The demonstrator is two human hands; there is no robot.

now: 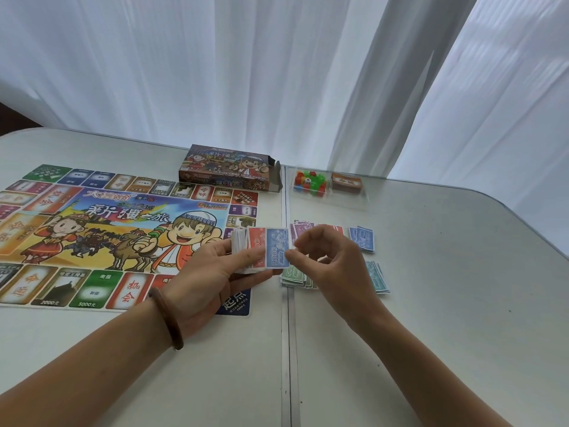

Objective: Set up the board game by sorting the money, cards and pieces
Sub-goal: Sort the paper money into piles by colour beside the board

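Note:
My left hand [200, 272] holds a thick stack of play money [246, 251] over the board's right edge, a red note and a blue 2000 note [277, 248] fanned on top. My right hand [332, 257] pinches the right edge of the blue note. Sorted piles lie on the table behind and under my right hand: purple notes [303, 228], red notes [337, 229], blue notes [363, 238], green notes [292, 277] and teal notes [378, 277]. The game board [92, 229] lies open at the left.
The open game box [228, 167] stands behind the board. A clear tray [329, 198] at the back right holds coloured plastic pieces [309, 181] and a brown card deck [346, 181]. A seam runs down the table [446, 318] under my hands. White curtains hang behind.

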